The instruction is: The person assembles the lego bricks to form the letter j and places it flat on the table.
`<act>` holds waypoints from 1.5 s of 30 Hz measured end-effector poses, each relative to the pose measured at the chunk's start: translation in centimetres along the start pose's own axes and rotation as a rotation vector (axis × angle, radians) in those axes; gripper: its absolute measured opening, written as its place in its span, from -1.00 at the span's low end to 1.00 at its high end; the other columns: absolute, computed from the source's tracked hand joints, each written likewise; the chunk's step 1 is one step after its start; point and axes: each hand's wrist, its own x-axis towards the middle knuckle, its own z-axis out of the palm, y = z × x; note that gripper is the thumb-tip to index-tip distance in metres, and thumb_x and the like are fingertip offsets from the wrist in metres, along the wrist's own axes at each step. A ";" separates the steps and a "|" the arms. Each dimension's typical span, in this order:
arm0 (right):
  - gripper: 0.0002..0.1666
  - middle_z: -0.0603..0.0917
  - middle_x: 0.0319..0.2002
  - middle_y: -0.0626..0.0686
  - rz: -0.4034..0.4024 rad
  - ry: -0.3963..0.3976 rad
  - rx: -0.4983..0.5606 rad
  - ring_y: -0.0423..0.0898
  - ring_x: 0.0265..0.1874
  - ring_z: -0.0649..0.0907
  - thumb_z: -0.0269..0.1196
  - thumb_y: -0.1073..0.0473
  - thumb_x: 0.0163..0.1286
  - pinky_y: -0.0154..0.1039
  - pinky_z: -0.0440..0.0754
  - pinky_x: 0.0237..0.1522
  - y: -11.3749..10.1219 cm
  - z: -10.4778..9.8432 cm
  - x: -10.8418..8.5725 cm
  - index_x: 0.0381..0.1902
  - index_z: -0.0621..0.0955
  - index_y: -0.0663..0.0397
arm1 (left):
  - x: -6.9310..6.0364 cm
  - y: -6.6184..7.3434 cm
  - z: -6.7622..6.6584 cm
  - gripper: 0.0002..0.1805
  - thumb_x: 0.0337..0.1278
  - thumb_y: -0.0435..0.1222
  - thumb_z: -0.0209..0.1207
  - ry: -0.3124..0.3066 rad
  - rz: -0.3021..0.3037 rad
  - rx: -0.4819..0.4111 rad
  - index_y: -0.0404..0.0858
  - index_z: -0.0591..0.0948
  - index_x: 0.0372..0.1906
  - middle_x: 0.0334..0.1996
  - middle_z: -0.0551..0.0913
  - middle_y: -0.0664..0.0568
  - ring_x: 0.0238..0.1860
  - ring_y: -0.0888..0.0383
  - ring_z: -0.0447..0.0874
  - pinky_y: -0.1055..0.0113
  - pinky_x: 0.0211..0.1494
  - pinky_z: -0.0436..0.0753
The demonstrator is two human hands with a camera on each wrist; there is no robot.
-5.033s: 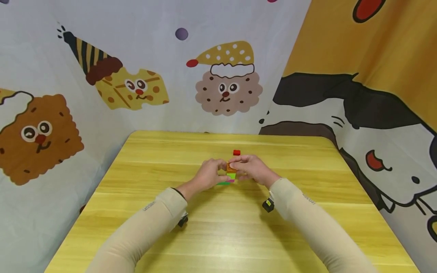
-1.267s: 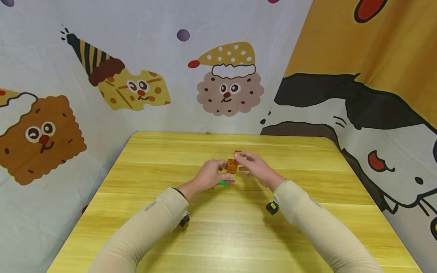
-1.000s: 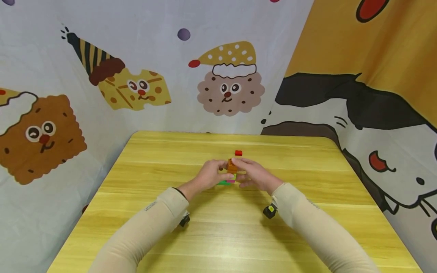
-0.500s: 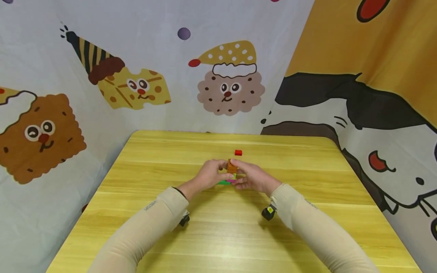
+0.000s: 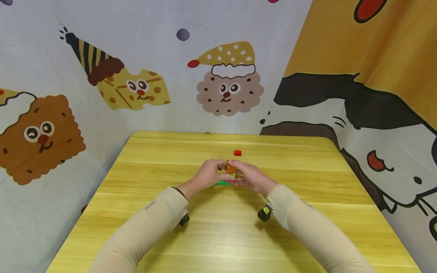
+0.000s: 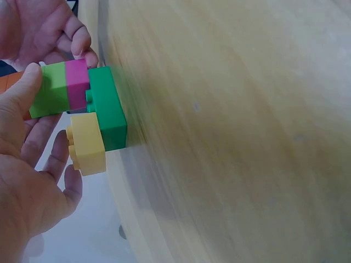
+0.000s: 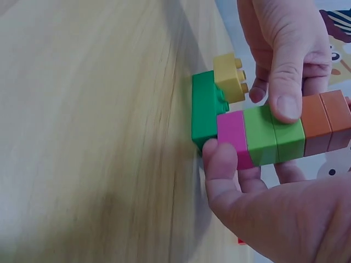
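Observation:
A toy-block tower stands on the table: a green block (image 7: 203,107) at the bottom, then a magenta block (image 7: 233,137), lime-green blocks (image 7: 260,145) and orange blocks (image 7: 321,120). On the studded side of the green block, next to the tower, sits a yellow block (image 6: 89,143). My left hand (image 5: 208,174) grips the tower from the left, its thumb against the lime-green part. From the right, my right hand (image 5: 253,177) holds the tower too. Its thumb lies on the orange top in the head view, and its fingertips are at the magenta and green blocks.
A loose red block (image 5: 238,153) lies on the wooden table (image 5: 218,235) behind the tower. Past the table's back edge hangs a cloth (image 5: 153,121) printed with cartoon figures. A small black camera (image 5: 264,213) is worn under the right wrist.
My right hand was apart from the tower on its right, partly covering the red block. It has come back left onto the tower, fingers lower down. My left hand has stayed in place.

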 end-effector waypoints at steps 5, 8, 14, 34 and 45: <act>-0.29 0.60 0.44 0.16 -0.016 0.014 0.026 0.10 0.21 0.70 0.22 -0.31 0.56 0.04 0.61 0.39 0.0 0.4 0.2 0.42 0.60 0.02 | 0.0 0.0 -0.3 -0.54 0.28 -0.03 0.49 0.003 -0.006 -0.027 -0.13 0.75 0.19 0.19 0.78 0.00 0.27 -0.05 0.67 -0.06 0.32 0.68; -0.30 0.62 0.41 0.18 -0.016 0.023 0.039 0.07 0.18 0.70 0.23 -0.30 0.56 -0.03 0.64 0.34 0.0 0.5 0.4 0.39 0.62 0.04 | 0.0 -0.2 -0.3 -0.55 0.28 -0.02 0.49 0.008 -0.003 -0.032 -0.11 0.76 0.16 0.19 0.79 0.01 0.27 -0.06 0.67 -0.06 0.34 0.67; -0.31 0.57 0.46 0.16 -0.011 0.024 0.042 0.07 0.19 0.68 0.22 -0.32 0.56 -0.05 0.64 0.31 0.2 0.5 0.2 0.39 0.61 0.01 | 0.1 -0.5 0.0 -0.58 0.27 -0.01 0.49 0.004 0.016 -0.043 -0.12 0.76 0.12 0.16 0.80 0.01 0.26 -0.07 0.69 -0.05 0.31 0.69; -0.17 0.62 0.37 0.16 -0.489 0.194 -0.566 0.27 0.32 0.60 0.49 -0.04 0.43 0.20 0.59 0.34 0.0 -2.2 -1.6 0.56 0.41 -0.27 | -0.6 -0.6 -0.6 -0.32 0.25 0.04 0.49 -0.015 0.028 0.041 -0.11 0.62 0.39 0.23 0.77 0.03 0.32 -0.12 0.64 -0.09 0.34 0.66; -0.41 0.72 0.29 0.07 -0.667 0.232 -0.764 0.21 0.25 0.67 0.49 0.06 0.41 0.22 0.64 0.27 -0.1 -2.6 -1.9 0.36 0.64 -0.03 | -3.1 -3.6 -4.2 -0.45 0.19 0.16 0.46 0.134 0.229 0.476 -0.01 0.78 0.19 0.21 0.79 0.10 0.26 -0.01 0.61 -0.14 0.45 0.39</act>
